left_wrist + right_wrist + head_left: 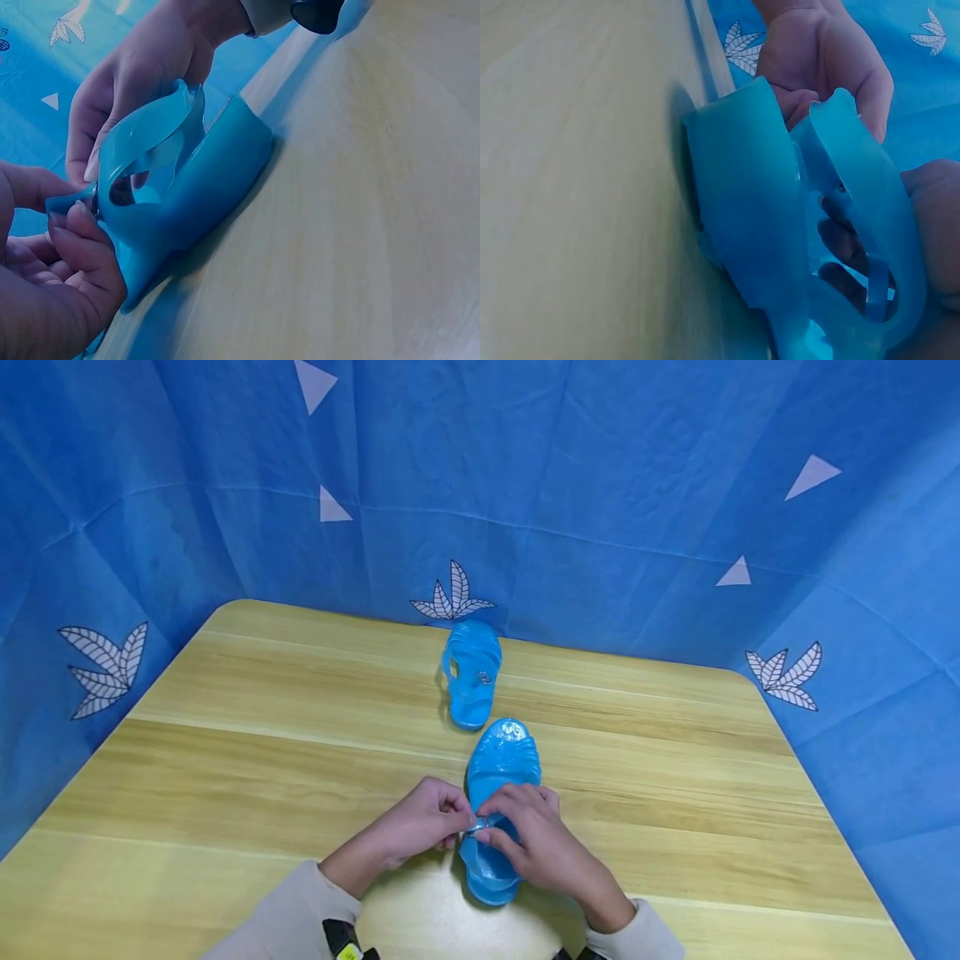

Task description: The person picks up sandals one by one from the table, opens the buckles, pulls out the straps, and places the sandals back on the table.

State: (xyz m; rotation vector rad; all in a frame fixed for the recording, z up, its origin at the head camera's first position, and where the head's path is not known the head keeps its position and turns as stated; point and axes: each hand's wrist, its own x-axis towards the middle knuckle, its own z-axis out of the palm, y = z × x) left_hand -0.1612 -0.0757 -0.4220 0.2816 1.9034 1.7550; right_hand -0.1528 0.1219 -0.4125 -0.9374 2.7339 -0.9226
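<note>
A glossy blue sandal [504,760] lies sole down on the table, its toe pointing away from me. At its left side my left hand [431,814] pinches the end of the strap [66,201] between thumb and fingers. My right hand [534,833] reaches over the sandal from the right and pinches the strap by its small metal buckle [477,823]. In the left wrist view the strap end sticks out past the buckle. The right wrist view shows the sandal's heel [739,172] and back strap up close, with right-hand fingers partly hidden behind the strap.
A second blue sandal [472,685] lies farther back, near the far edge of the wood-grain table [262,760]. Behind the table hangs a blue cloth [525,485] with white triangles and leaf prints.
</note>
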